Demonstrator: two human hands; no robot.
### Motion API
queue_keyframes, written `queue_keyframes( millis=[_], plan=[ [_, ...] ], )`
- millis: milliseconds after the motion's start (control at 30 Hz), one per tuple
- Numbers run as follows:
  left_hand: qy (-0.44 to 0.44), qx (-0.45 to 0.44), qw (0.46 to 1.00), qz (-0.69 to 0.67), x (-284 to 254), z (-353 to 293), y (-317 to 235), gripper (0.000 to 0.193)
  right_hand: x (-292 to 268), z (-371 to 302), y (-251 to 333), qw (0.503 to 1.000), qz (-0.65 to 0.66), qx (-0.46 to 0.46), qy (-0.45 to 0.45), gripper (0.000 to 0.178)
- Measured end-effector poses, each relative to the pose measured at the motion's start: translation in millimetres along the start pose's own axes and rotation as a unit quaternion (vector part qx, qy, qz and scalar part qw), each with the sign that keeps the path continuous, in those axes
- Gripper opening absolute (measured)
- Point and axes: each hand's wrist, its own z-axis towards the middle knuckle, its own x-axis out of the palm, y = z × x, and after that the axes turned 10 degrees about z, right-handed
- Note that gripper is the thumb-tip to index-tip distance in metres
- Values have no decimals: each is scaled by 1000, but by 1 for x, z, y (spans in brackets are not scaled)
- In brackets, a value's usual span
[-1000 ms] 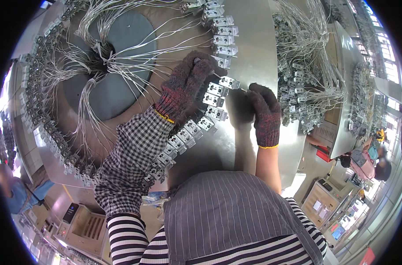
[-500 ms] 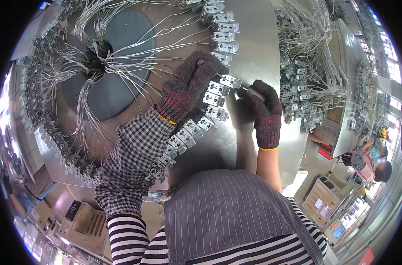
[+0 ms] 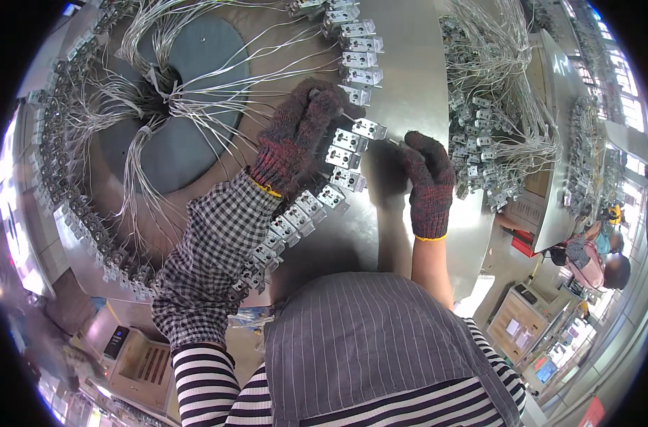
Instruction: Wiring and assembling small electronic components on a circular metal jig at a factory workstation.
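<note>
My left hand (image 3: 303, 128), in a dark red-and-black knit glove, is closed in a pinch on a thin silvery wire. This wire runs to a small metal bracket (image 3: 369, 129) in the curved row along the table rim. To the right of that bracket, my right hand (image 3: 429, 174), in a matching glove, is closed around a thin metal rod (image 3: 394, 141). Only the rod's tip shows, pointing at the bracket and a little apart from it; the fingers hide the rest. Several like brackets (image 3: 346, 158) sit just below, side by side.
A grey disc (image 3: 217, 135) with a central hole bears bundles of white wires (image 3: 142, 171) fanning out to the brackets. At right hangs a dense mass of wired brackets (image 3: 480, 142) beside another metal table (image 3: 562, 149). A person (image 3: 594, 256) is at the far right.
My left hand has shifted slightly left. My right hand has turned a little, and its rod tip now sits slightly farther from the bracket.
</note>
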Motion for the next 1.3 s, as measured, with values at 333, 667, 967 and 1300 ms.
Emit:
queue_keyframes(
  millis=[333,667,967,1300],
  plan=[
    [27,20,999,-24,2,-2,-1,28,5,-1,-6,999,29,-41,-3,24],
    [36,30,996,77,8,-4,-10,29,7,2,6,997,29,55,-46,24],
    [-33,-19,999,-34,7,-4,-11,21,13,1,9,999,-12,14,-46,24],
    [-35,-18,999,17,4,-2,-7,28,7,3,9,999,7,49,-21,25]
  ],
)
